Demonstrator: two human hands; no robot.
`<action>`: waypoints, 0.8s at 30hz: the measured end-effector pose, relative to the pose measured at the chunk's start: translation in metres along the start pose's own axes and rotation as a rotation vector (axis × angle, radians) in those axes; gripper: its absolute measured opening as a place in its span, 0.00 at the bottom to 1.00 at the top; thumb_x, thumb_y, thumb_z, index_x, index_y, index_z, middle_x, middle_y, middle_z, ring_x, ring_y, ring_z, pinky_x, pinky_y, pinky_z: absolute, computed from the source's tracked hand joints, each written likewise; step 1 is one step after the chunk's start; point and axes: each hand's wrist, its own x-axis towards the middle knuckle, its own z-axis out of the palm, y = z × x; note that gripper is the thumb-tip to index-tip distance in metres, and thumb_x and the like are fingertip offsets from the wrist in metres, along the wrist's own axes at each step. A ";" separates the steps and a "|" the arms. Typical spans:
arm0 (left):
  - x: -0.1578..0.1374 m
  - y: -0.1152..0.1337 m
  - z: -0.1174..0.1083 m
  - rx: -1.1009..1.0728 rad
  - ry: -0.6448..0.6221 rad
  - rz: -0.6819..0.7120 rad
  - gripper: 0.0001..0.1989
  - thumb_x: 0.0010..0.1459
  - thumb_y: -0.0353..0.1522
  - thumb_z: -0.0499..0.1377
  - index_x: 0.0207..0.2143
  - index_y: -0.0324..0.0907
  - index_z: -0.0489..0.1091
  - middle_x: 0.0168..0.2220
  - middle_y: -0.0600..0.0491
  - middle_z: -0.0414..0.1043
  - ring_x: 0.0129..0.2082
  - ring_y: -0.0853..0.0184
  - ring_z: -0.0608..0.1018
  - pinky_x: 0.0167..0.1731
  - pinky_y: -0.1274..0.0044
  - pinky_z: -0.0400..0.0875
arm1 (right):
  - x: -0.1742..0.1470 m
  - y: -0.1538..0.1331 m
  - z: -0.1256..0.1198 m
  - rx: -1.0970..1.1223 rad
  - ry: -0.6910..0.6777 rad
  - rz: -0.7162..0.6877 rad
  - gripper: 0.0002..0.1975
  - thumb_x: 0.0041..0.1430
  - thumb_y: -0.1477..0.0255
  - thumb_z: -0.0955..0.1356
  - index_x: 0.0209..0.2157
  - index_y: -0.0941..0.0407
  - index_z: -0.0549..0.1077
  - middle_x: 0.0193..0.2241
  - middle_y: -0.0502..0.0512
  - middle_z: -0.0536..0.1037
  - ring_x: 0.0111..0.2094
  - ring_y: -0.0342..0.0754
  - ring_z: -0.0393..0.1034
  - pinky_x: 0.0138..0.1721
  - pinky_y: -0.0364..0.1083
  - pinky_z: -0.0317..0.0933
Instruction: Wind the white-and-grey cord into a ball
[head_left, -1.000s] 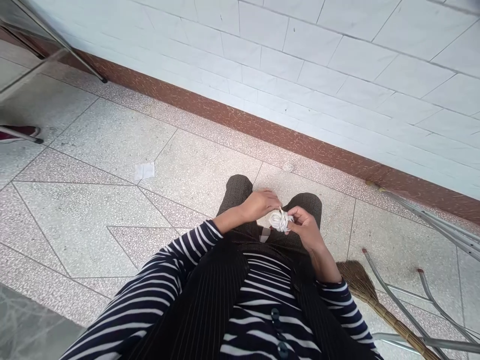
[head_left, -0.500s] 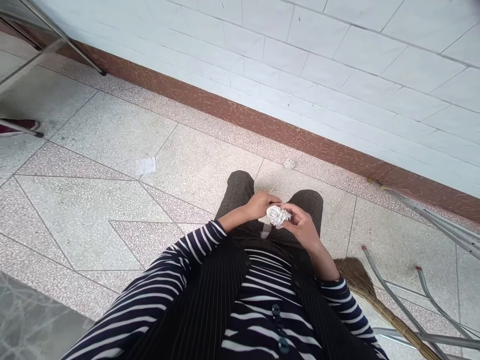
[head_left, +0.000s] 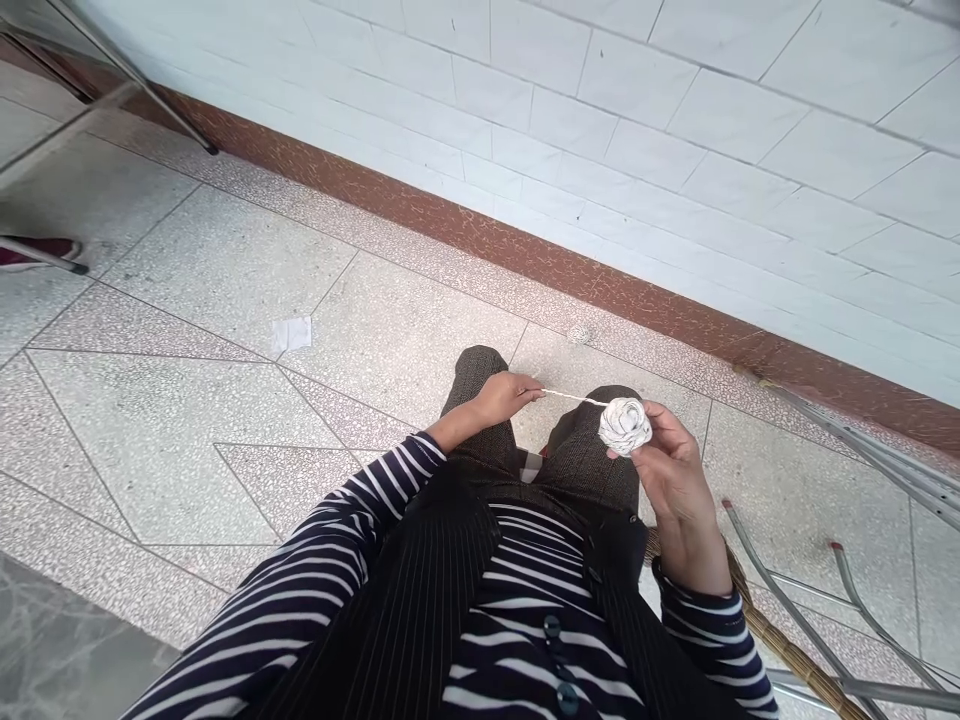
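Over my right thigh, my right hand point(head_left: 670, 465) grips a white coiled ball of cord point(head_left: 625, 426), its rose-like winding facing up. A single strand of white cord point(head_left: 574, 396) runs taut from the ball to my left hand point(head_left: 510, 394), whose fingers pinch its end above my left knee. A second small white ball point(head_left: 578, 333) lies on the floor near the wall, beyond my knees. The underside of the held ball is hidden by my right fingers.
A white paper scrap point(head_left: 292, 334) lies on the floor to the left. At lower right are a straw broom point(head_left: 795, 655) and metal chair legs point(head_left: 772, 577). Metal poles point(head_left: 862, 430) rest along the tiled wall point(head_left: 600, 160). At far left, a person's shoe point(head_left: 37, 252) shows by a metal leg.
My hands have moved apart. My right hand carried the ball to the right and turned it, and a length of cord now stretches between it and my left hand.
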 end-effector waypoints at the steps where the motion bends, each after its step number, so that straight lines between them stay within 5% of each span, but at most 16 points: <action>1: 0.003 0.001 -0.003 -0.011 0.021 0.004 0.14 0.66 0.39 0.58 0.42 0.41 0.79 0.41 0.50 0.82 0.40 0.65 0.81 0.41 0.79 0.69 | -0.002 -0.005 0.000 0.000 -0.017 -0.015 0.20 0.43 0.77 0.77 0.41 0.51 0.79 0.37 0.51 0.77 0.35 0.47 0.72 0.28 0.44 0.74; 7: 0.019 0.009 -0.013 -0.045 0.069 0.030 0.13 0.65 0.38 0.59 0.45 0.40 0.79 0.43 0.49 0.82 0.41 0.64 0.81 0.40 0.79 0.69 | -0.018 -0.022 -0.002 -0.035 0.015 -0.114 0.19 0.44 0.77 0.77 0.41 0.51 0.78 0.35 0.51 0.76 0.32 0.46 0.72 0.27 0.42 0.73; 14: 0.023 -0.004 -0.023 -0.018 0.035 0.012 0.17 0.68 0.39 0.54 0.34 0.39 0.77 0.29 0.55 0.77 0.27 0.71 0.75 0.31 0.80 0.63 | -0.024 -0.043 -0.007 -0.101 0.141 -0.310 0.18 0.44 0.75 0.78 0.39 0.53 0.77 0.34 0.52 0.76 0.31 0.45 0.72 0.28 0.43 0.72; 24: 0.036 -0.003 -0.029 0.155 -0.051 0.240 0.13 0.67 0.29 0.52 0.40 0.41 0.77 0.37 0.52 0.81 0.34 0.67 0.75 0.48 0.74 0.64 | -0.022 -0.059 -0.007 -0.018 0.246 -0.413 0.19 0.42 0.73 0.78 0.39 0.51 0.77 0.34 0.52 0.75 0.33 0.46 0.72 0.27 0.42 0.70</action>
